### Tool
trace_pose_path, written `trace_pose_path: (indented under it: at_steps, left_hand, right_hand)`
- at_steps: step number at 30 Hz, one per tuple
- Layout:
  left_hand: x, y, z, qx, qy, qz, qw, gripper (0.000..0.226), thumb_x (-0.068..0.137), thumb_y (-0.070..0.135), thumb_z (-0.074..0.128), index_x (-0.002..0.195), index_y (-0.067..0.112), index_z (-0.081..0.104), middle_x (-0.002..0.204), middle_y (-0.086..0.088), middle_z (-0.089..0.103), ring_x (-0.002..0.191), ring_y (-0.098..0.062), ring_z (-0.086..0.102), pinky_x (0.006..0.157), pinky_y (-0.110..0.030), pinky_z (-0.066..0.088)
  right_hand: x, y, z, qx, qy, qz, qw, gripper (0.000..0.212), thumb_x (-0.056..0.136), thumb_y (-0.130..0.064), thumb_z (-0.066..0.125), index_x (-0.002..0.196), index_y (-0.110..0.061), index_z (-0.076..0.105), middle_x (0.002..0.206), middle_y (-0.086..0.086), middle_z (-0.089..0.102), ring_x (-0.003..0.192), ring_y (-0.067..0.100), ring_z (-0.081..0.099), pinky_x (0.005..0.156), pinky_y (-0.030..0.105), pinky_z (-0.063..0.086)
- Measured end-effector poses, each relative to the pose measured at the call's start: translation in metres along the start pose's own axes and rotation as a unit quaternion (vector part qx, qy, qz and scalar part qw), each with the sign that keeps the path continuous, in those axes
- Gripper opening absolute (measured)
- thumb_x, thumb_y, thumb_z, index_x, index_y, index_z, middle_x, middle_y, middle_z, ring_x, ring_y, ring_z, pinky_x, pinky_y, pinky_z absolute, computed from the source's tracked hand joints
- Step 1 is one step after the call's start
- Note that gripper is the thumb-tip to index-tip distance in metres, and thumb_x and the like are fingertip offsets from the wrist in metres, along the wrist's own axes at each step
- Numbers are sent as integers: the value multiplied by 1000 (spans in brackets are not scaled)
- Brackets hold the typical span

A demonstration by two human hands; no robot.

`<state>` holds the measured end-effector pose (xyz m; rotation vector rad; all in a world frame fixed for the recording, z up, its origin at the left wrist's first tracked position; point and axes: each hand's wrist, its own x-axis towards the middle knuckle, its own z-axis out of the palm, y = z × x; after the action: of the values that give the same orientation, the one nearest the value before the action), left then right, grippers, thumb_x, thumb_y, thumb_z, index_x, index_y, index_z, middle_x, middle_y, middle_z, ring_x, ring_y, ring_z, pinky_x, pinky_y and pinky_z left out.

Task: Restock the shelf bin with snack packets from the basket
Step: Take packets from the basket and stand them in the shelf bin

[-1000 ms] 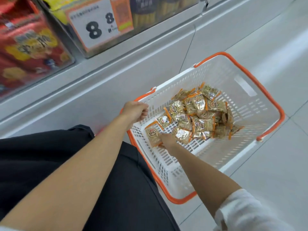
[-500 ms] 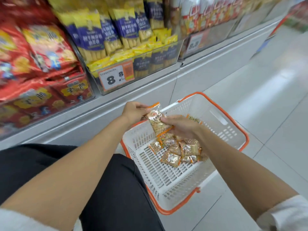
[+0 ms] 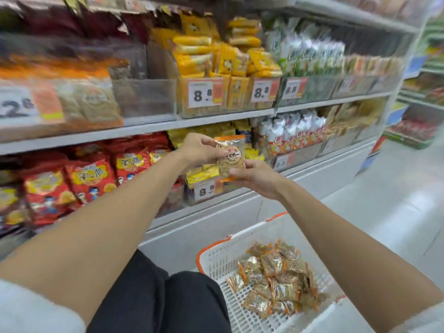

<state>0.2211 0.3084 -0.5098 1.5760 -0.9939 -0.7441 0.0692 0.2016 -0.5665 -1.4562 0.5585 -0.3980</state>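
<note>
Head view: both hands are raised in front of the lower shelf (image 3: pixel 216 203) with one snack packet (image 3: pixel 230 157) between them, upright, label to camera. The left hand (image 3: pixel 200 152) pinches the packet's upper-left edge, fingers (image 3: pixel 209 140) curled at the top corner and thumb on the side. The right hand (image 3: pixel 258 176) grips the bottom edge with its fingers curled round it and the thumb on the orange seam. The packet touches nothing but the fingers, no shelf contact. The basket (image 3: pixel 216 258) is well below the fingers and slightly right, white mesh with an orange rim, just beside the black trousers (image 3: pixel 168 304). A pile of packets (image 3: pixel 276 277) of the same kind lies in it. A clear shelf bin (image 3: pixel 144 97) sits above and left of the fingers on the upper shelf; it is blurred and I can't tell its contents. Yellow packs with an 8.8 price tag (image 3: pixel 203 94) stand directly above the fingers. Red bags (image 3: pixel 89 176) are left of them, at about the same height.
</note>
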Motion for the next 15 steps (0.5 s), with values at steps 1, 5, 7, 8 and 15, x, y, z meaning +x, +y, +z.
trace_pose_path:
  at_steps: [1,5,7,8,15]
  left_hand:
    - [-1,11,-10,-11,-1,8,1000,15,77,10,79,76,6,65,59,2,63,55,-4,61,56,-16,54]
    - [-2,50,-57,-42,-48,28,998,12,89,22,66,94,13,73,78,4,74,74,-5,69,71,-17,56]
    - [-2,67,-78,-27,-54,39,997,17,93,26,61,98,14,72,85,4,75,79,-5,70,75,-18,56]
    - [-2,75,-88,-25,-51,45,997,19,95,27,58,97,15,72,85,3,75,79,-6,71,75,-19,56]
    - [12,109,-162,-4,1,56,998,27,98,30,53,102,8,68,94,-4,74,84,-13,69,82,-24,53]
  right_hand:
    - [0,-13,6,3,3,-7,1000,28,87,-3,66,115,2,63,112,16,67,99,26,67,86,35,57]
    - [2,-68,30,-15,6,-61,998,29,85,-4,68,115,-3,66,112,12,71,102,22,68,83,27,55]
    - [7,-89,45,-18,11,-80,997,27,85,-4,69,112,-5,67,111,11,72,103,22,69,82,26,56]
    - [11,-99,52,-19,13,-90,996,26,86,-4,69,112,-6,67,110,11,72,103,22,69,84,27,56]
    - [58,-149,115,-63,34,-132,989,38,83,0,71,120,0,62,113,15,71,104,27,68,88,35,57]
